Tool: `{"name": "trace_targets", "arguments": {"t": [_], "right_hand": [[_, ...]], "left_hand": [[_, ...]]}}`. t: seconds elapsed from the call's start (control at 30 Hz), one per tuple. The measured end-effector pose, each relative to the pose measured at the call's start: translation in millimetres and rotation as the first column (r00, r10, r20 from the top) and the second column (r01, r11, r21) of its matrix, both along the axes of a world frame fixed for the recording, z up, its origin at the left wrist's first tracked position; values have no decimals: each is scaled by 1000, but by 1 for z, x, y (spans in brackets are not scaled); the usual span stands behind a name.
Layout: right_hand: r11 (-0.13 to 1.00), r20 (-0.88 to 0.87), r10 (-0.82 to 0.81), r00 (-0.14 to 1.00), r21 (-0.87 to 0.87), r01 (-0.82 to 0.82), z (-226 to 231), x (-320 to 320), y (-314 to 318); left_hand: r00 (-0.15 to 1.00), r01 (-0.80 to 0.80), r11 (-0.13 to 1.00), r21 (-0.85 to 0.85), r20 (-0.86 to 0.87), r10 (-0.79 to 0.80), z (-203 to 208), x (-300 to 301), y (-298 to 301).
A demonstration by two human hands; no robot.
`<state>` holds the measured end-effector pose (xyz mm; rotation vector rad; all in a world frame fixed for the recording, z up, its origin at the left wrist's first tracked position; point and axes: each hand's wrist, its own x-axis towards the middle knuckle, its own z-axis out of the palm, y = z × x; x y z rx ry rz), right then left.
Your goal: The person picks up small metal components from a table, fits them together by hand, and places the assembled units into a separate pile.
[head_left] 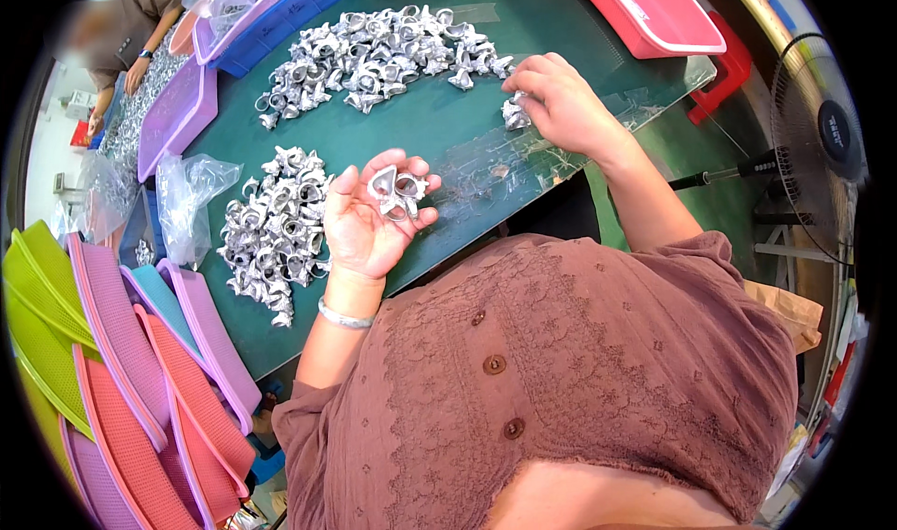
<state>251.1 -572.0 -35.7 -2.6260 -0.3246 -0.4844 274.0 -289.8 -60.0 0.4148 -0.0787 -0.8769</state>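
My left hand point(360, 226) is palm up above the green table, its fingers curled around a couple of silver metal castings point(397, 192) with ring-like openings. Over by the table's right side, the bent fingers of my right hand point(563, 100) close on another small silver casting point(515, 113) at the tabletop. A large heap of similar castings point(374, 58) lies at the far side. A second heap point(276, 231) spreads just left of my left hand.
The green table point(448, 147) has a worn, taped near edge. A pink-red tray point(645, 16) sits at its far right corner; blue point(280, 21) and purple bins point(177, 124) line the left. Stacked colourful baskets point(140, 371) fill the lower left. A fan point(822, 142) stands right. Another person point(131, 30) is far left.
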Motion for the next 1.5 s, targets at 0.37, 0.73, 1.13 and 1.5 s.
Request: {"name": "trace_targets", "arguments": {"t": [0.37,0.73,1.13,1.5], "right_hand": [[987,29,139,990,-82,-136,-7,-3,4],[421,-329,455,827,898,126,-3,13,49],[667,159,462,873,586,-459,10,2,77],[769,288,477,831,322,-552,12,-3,77]], "left_hand": [[990,-44,994,105,-129,58,-11,2,-1],[997,-50,903,427,-27,68,-3,-6,-6],[996,-26,906,423,86,-12,4,-12,-7],[991,-46,904,426,132,-12,8,-14,-8]]}}
